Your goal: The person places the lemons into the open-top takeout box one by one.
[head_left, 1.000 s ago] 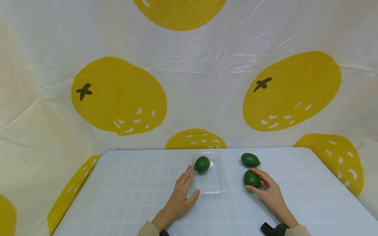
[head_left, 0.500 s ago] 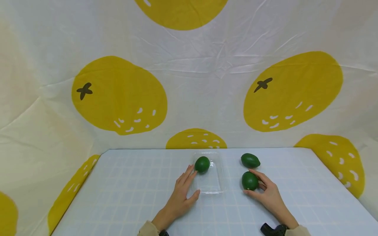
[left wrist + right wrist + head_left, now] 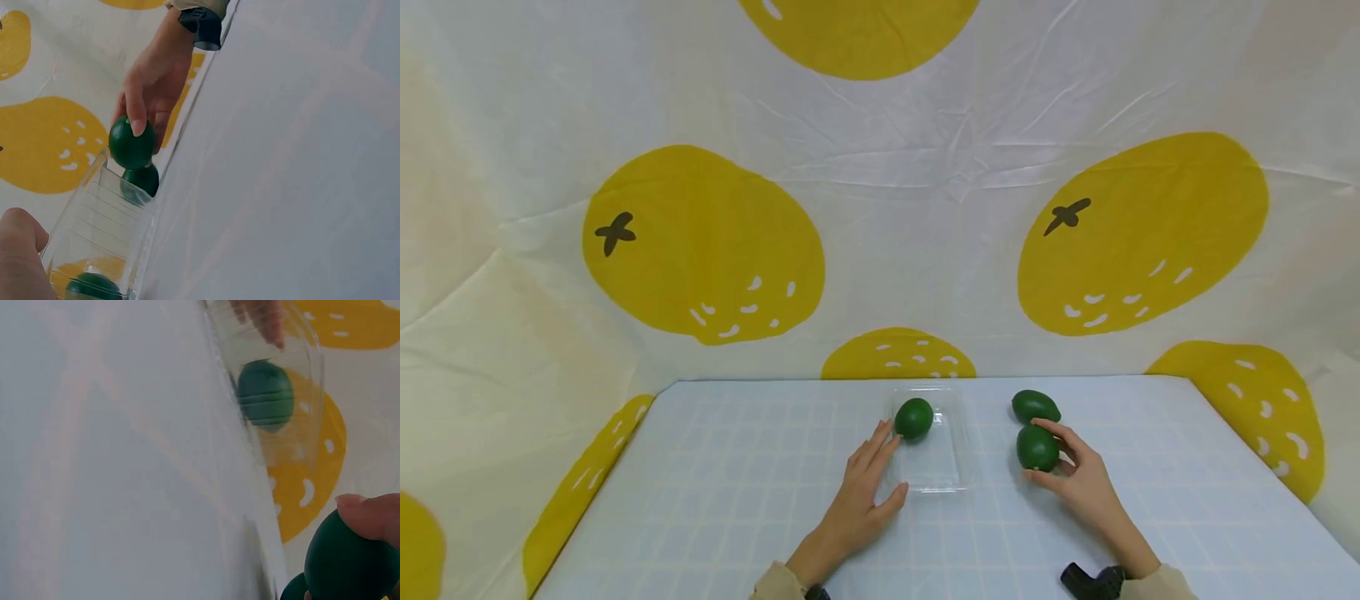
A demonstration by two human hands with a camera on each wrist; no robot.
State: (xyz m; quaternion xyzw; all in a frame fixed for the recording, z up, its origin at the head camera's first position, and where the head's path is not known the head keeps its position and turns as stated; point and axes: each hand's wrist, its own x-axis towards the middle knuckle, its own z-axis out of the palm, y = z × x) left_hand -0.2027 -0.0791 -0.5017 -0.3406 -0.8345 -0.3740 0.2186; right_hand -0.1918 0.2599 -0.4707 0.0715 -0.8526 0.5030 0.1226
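My right hand (image 3: pixel 1078 483) pinches a green lime (image 3: pixel 1037 448) between thumb and fingers. In the left wrist view this held lime (image 3: pixel 131 144) hangs above the table surface, and a second lime (image 3: pixel 141 181) shows below it. That second lime (image 3: pixel 1036 405) lies on the table just beyond my right hand. A third lime (image 3: pixel 913 418) sits at the far left of a clear plastic tray (image 3: pixel 943 486). My left hand (image 3: pixel 861 500), fingers extended, rests along the tray's left side, with its thumb near the front left corner.
A white tablecloth with a pale grid (image 3: pixel 737 475) covers the table. Behind it hangs a white curtain (image 3: pixel 917 250) printed with big yellow fruit. A dark wrist device (image 3: pixel 1093 582) is strapped on my right wrist.
My right hand first drew its lime slightly toward me and left, then raised it, so it now overlaps the far lime in the head view. My left hand stays put.
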